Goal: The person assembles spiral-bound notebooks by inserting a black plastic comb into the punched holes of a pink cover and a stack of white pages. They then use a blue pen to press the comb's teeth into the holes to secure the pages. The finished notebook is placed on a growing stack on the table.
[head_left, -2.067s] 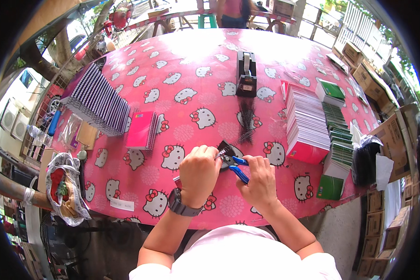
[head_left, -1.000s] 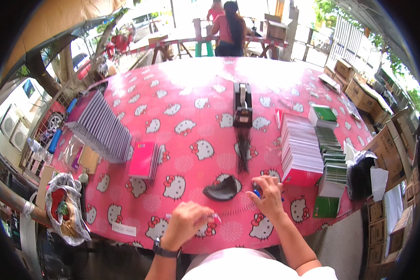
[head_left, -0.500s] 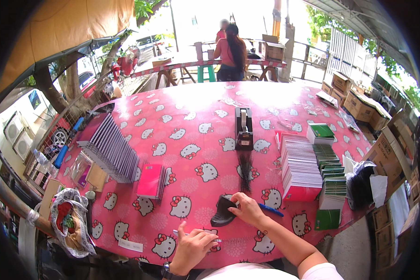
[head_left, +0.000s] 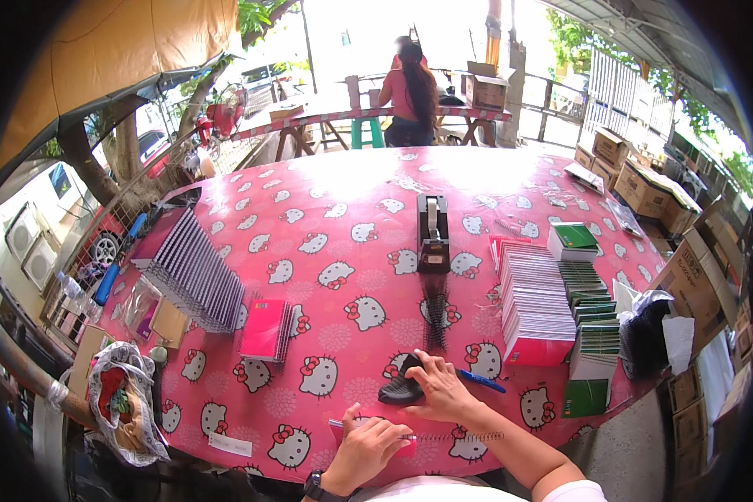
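My right hand (head_left: 440,390) reaches forward over the pink cartoon-cat tablecloth (head_left: 335,226) and closes its fingers on a small black tool (head_left: 397,390). A blue-handled tool (head_left: 482,382) lies just right of that hand. My left hand (head_left: 368,448), a dark watch on its wrist, presses down on a pink notebook (head_left: 410,448) at the table's near edge. A wire spiral (head_left: 464,437) sticks out of the notebook to the right. Black binding coils (head_left: 435,314) lie just beyond my right hand.
A black tape dispenser (head_left: 432,234) stands mid-table. Stacked pink notebooks (head_left: 531,305) and green ones (head_left: 594,326) fill the right side, a fanned row of notebooks (head_left: 197,280) the left. Cardboard boxes (head_left: 644,188) line the right. A person (head_left: 410,84) sits at a far table.
My head has lifted, so more of the far table shows. My right hand moved from the blue-handled tool to the black tool. My left hand came onto the pink notebook at the near edge.
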Tool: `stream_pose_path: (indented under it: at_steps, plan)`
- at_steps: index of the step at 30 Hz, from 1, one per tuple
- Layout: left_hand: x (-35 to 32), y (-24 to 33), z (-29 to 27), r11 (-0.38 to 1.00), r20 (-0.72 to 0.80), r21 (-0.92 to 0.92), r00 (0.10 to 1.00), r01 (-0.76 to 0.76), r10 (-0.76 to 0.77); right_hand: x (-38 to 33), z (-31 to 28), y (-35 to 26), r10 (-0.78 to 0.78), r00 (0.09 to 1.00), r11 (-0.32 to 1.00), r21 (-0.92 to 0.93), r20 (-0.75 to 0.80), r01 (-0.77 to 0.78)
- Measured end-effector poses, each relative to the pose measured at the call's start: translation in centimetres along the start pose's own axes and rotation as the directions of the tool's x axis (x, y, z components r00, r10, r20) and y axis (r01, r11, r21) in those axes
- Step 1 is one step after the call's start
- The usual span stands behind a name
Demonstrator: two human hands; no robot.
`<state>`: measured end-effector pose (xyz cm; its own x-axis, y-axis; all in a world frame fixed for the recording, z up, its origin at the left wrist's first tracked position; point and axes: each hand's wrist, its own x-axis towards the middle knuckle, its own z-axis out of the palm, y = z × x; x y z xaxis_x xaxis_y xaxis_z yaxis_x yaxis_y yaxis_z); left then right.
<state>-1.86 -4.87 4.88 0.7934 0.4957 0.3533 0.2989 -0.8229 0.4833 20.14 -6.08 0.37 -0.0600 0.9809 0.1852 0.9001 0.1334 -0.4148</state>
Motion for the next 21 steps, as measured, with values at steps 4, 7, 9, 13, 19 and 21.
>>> stream_pose_path:
  at_steps: [4, 7, 9, 13, 19, 21]
  plan:
    - [0.0, 0.3, -0.3, 1.000, -0.011, 0.014, 1.000, -0.014, 0.014, 0.1, 0.9, -0.8, 0.071, 0.995, 0.997, -0.012, -0.069, -0.072]
    - [-0.2, 0.2, -0.5, 1.000, 0.002, -0.028, 1.000, -0.012, 0.012, 0.1, 0.8, -0.9, 0.081, 0.993, 0.997, 0.027, -0.088, -0.078]
    - [-0.4, 0.0, -0.5, 1.000, -0.022, -0.023, 1.000, -0.014, 0.014, 0.0, 0.4, -1.1, 0.041, 0.993, 0.999, 0.018, -0.115, -0.039]
    - [0.1, 0.3, 0.4, 0.995, -0.123, 0.093, 0.991, -0.045, 0.056, -1.2, -2.3, -0.7, 0.057, 0.998, 0.786, 0.615, 0.028, -0.062]
    - [-0.4, -1.4, 0.6, 0.987, -0.184, 0.152, 0.983, 0.045, -0.016, -4.3, -3.4, 1.7, -0.142, 0.961, 0.177, 0.961, 0.239, -0.213]
    - [-0.3, -1.6, 0.9, 0.992, -0.182, 0.126, 0.983, 0.024, -0.001, -4.8, -3.4, 1.3, -0.290, 0.946, 0.072, 0.989, 0.146, -0.131]
